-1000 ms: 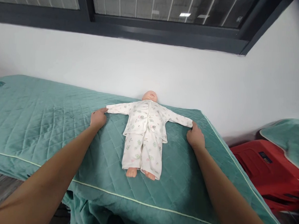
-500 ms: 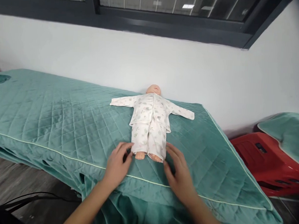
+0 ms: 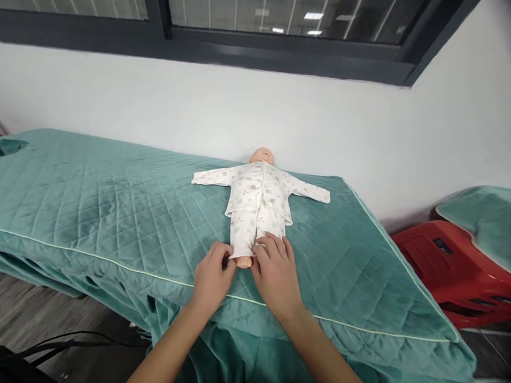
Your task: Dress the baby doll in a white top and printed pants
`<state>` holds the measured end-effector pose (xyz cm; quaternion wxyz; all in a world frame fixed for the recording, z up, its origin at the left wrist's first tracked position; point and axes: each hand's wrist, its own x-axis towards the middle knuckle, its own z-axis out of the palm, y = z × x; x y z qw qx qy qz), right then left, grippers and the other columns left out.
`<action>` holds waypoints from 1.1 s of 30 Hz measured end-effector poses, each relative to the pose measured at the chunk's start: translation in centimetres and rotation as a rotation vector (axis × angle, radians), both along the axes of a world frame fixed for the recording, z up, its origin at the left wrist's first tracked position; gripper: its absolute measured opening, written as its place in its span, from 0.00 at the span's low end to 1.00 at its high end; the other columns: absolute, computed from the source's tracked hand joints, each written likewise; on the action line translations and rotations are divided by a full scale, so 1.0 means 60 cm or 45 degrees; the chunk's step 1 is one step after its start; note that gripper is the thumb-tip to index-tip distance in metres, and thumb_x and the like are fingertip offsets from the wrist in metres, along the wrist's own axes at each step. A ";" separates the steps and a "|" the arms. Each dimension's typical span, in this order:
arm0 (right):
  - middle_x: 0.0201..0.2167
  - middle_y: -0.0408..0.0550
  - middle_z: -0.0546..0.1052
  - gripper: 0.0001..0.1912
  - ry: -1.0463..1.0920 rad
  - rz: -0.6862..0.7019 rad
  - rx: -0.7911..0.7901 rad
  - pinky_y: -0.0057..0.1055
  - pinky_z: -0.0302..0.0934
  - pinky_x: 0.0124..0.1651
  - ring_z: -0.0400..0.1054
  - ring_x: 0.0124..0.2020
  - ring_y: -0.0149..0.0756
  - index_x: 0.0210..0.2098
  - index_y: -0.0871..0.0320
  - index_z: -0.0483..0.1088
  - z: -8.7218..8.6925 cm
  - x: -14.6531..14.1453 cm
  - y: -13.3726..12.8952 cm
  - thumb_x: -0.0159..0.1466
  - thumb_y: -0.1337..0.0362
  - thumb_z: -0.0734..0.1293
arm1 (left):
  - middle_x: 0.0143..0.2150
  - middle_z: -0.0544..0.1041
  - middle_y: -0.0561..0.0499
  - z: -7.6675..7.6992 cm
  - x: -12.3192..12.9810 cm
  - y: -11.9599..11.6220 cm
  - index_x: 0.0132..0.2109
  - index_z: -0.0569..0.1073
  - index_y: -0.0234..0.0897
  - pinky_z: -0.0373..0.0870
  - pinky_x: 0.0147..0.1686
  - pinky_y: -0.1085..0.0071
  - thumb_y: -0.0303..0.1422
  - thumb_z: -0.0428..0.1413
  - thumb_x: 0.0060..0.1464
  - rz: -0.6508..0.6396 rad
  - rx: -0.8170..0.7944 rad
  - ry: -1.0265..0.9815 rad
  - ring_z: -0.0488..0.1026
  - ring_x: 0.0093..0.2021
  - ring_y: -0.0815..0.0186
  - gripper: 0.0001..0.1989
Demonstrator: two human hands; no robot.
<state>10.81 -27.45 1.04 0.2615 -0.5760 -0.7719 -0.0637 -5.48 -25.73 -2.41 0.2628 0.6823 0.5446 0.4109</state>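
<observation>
A baby doll lies on its back on the green quilted bed, its head by the wall. It wears a white patterned jacket with both sleeves spread out, and matching trousers. My left hand pinches the outer edge of the cuff on the left-side trouser leg. At the inner edge of that same cuff, my right hand has its thumb and forefinger closed on the cloth, and its other fingers lie over the other leg. One bare foot shows below the cuff; the other is hidden behind my right hand.
The green quilted bed has a piped front edge and a hole at its far left. A white wall and a dark window frame stand behind. Red plastic stools with a green cushion are at the right. Black cables hang at lower left.
My right hand has moved left from the outer side of the right-side leg to the inner edge of the left-side cuff. My left hand has closed on that cuff's outer edge.
</observation>
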 end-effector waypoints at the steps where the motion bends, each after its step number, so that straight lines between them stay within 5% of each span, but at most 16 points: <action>1: 0.48 0.50 0.76 0.07 0.036 0.007 0.017 0.53 0.49 0.67 0.63 0.61 0.47 0.40 0.56 0.70 0.007 0.001 -0.001 0.65 0.72 0.63 | 0.34 0.70 0.55 0.009 -0.004 -0.002 0.37 0.68 0.39 0.62 0.37 0.70 0.29 0.52 0.60 -0.007 0.003 -0.076 0.67 0.35 0.68 0.02; 5: 0.48 0.50 0.75 0.05 0.136 0.065 0.106 0.53 0.50 0.66 0.62 0.60 0.47 0.38 0.56 0.68 0.023 0.001 -0.016 0.64 0.72 0.64 | 0.34 0.69 0.55 0.030 -0.020 -0.014 0.36 0.68 0.39 0.63 0.36 0.71 0.28 0.51 0.59 0.017 0.035 -0.173 0.66 0.34 0.68 0.02; 9: 0.50 0.51 0.74 0.08 0.135 0.129 0.041 0.53 0.51 0.66 0.61 0.62 0.47 0.40 0.56 0.68 0.012 0.004 -0.032 0.65 0.73 0.62 | 0.36 0.68 0.53 0.014 -0.023 -0.029 0.38 0.68 0.38 0.65 0.38 0.68 0.28 0.50 0.60 0.001 0.034 -0.050 0.67 0.36 0.66 0.03; 13: 0.56 0.52 0.70 0.12 0.332 0.157 -0.016 0.48 0.56 0.65 0.60 0.63 0.44 0.49 0.54 0.68 -0.005 0.026 -0.045 0.67 0.71 0.62 | 0.50 0.69 0.44 -0.003 -0.008 -0.041 0.50 0.68 0.37 0.67 0.51 0.59 0.28 0.50 0.61 0.038 0.257 0.078 0.67 0.52 0.58 0.10; 19: 0.58 0.54 0.67 0.23 0.625 0.022 -0.066 0.47 0.59 0.64 0.61 0.61 0.42 0.59 0.55 0.62 -0.032 0.069 -0.049 0.64 0.73 0.61 | 0.62 0.64 0.41 0.023 0.040 -0.039 0.56 0.66 0.38 0.62 0.61 0.49 0.24 0.52 0.56 -0.159 0.464 0.338 0.59 0.64 0.51 0.20; 26: 0.43 0.52 0.71 0.10 0.492 -0.177 -0.113 0.43 0.67 0.47 0.67 0.45 0.43 0.46 0.58 0.66 -0.052 0.079 -0.034 0.64 0.68 0.64 | 0.62 0.66 0.41 0.034 0.079 -0.012 0.45 0.72 0.37 0.63 0.60 0.46 0.24 0.54 0.55 -0.110 0.489 0.513 0.58 0.66 0.48 0.10; 33: 0.34 0.46 0.71 0.04 0.522 -0.103 -0.193 0.33 0.62 0.39 0.67 0.35 0.37 0.36 0.56 0.68 -0.016 0.077 -0.026 0.67 0.66 0.62 | 0.60 0.69 0.41 0.032 0.080 -0.005 0.39 0.72 0.37 0.64 0.60 0.49 0.26 0.53 0.59 -0.081 0.518 0.521 0.60 0.65 0.49 0.03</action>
